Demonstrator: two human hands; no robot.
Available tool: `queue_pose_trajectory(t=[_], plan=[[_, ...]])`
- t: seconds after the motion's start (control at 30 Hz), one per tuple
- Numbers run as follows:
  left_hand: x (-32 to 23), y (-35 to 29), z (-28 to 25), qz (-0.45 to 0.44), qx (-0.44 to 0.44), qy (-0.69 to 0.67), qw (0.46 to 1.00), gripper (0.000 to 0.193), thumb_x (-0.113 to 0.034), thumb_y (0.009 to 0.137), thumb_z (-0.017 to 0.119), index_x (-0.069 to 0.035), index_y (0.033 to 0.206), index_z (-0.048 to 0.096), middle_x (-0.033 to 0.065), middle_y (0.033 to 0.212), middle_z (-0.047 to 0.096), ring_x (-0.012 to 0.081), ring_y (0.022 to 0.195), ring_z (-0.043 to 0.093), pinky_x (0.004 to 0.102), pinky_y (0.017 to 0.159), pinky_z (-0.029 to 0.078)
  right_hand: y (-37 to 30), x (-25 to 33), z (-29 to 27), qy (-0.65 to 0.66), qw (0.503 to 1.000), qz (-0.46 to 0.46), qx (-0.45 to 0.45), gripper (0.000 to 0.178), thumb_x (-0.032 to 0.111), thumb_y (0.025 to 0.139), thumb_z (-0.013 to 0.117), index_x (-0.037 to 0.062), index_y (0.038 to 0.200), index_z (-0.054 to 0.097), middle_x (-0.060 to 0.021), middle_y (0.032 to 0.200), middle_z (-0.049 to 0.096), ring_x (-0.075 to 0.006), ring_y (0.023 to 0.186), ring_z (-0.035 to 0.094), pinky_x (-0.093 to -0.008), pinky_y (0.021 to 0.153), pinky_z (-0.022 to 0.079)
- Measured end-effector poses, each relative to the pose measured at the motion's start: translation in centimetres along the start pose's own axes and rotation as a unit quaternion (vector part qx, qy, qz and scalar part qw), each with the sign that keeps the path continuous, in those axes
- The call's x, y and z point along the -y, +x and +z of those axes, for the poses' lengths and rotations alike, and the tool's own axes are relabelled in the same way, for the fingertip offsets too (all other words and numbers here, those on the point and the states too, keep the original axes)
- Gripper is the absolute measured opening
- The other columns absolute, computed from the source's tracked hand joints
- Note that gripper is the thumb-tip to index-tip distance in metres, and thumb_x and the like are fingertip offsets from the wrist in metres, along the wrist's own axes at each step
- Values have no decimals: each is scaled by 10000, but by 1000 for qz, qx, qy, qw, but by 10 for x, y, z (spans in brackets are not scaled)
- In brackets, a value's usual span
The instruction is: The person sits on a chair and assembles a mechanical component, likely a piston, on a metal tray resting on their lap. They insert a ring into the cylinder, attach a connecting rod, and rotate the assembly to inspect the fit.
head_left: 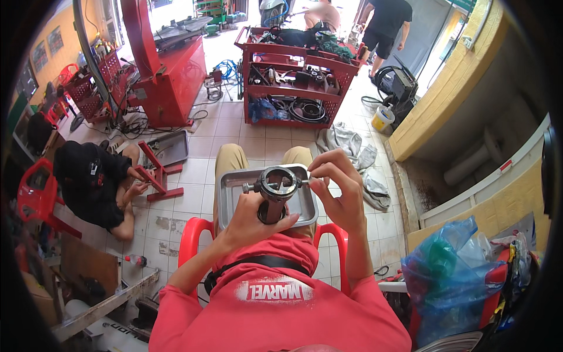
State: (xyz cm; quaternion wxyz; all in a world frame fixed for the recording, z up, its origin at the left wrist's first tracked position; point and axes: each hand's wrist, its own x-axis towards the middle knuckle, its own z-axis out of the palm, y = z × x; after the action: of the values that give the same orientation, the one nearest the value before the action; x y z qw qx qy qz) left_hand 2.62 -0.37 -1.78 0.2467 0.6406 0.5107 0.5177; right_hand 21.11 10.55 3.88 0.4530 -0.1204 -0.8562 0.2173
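My left hand [248,219] is wrapped round the lower body of a dark cylindrical metal part [273,206]. Round its top end sits a ring-shaped collar [278,183] with a screw sticking out on either side. The left screw's head [247,188] is free of my fingers. With bent fingers, my right hand [341,189] pinches the thin screw [305,182] on the collar's right side. Under the part, a grey metal tray [227,193] rests on my lap; the inside I can see holds nothing I can make out.
To my left a person in black [88,182] sits on the floor, handling a red metal stand [159,176] beside another tray [170,148]. A red tool trolley [299,88] stands ahead. Grey rags [346,144] lie right; a blue plastic bag [440,270] is near right. Two more people are far off.
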Motion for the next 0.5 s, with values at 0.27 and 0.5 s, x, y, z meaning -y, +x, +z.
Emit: queue_pose_trajectory(t=[0.27, 0.5], plan=[[8, 1, 0, 10, -28, 7, 1000, 253, -226, 796, 857, -26, 877, 726, 56, 748, 719, 140, 656, 679, 312, 675, 557, 1, 0, 6, 47, 996, 19, -68, 241, 127, 823, 838, 59, 996, 684, -96, 1119, 606, -179, 840, 634, -295, 651, 479], [11, -1, 5, -7, -14, -8, 1000, 300, -280, 812, 855, -38, 944, 735, 64, 812, 738, 152, 735, 699, 320, 737, 562, -5, -7, 4, 13, 996, -60, -65, 312, 110, 783, 862, 56, 1037, 687, -105, 1142, 594, -181, 904, 636, -289, 654, 497]])
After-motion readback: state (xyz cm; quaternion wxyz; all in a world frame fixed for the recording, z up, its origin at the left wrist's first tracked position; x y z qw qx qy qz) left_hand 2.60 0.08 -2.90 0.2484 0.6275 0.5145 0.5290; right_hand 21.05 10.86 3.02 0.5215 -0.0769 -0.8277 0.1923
